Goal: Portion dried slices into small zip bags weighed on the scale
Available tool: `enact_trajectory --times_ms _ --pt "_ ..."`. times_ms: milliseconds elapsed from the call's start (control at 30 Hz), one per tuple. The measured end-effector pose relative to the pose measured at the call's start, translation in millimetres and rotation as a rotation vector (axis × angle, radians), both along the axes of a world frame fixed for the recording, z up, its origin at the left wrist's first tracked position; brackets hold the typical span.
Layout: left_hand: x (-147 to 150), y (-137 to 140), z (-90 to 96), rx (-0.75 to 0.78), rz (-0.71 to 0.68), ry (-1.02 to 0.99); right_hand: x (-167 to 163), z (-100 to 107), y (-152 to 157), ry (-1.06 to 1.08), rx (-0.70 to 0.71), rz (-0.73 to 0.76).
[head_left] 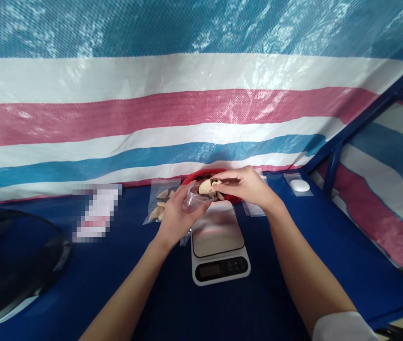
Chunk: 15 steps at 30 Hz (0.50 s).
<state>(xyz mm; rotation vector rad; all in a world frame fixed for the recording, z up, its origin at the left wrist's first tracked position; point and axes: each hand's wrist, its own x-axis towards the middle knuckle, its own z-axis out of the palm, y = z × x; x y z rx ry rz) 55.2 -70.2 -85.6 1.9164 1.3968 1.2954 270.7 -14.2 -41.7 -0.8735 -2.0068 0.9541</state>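
Note:
My left hand point(183, 207) is closed round a clear plastic bag point(193, 199), whose mouth faces the right hand. Between the thumb and fingers of my right hand point(246, 187) is a pale, curved dried slice point(206, 186), held right at the bag's opening. Behind both hands sits a red bowl point(190, 178), partly hidden, with more dark and pale pieces inside. Just below the hands lies a white kitchen scale point(218, 232) with a shiny metal plate; its display shows no readable figures.
A clear bag of pale slices point(160, 201) lies left of the hands. Flat clear bags point(254, 208) lie beyond the right wrist. A white oval object point(299, 185) rests on a small bag at right. A black round object point(13, 265) stands at left on the blue table point(116, 279).

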Motion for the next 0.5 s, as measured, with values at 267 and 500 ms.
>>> enact_trajectory --times_ms 267,500 --pt "4.3 -2.8 -3.3 0.02 -0.066 0.047 -13.6 11.2 -10.7 -0.27 0.177 0.08" --pt "3.9 -0.4 -7.7 0.053 -0.066 0.077 -19.5 20.5 -16.8 -0.36 0.291 0.102"
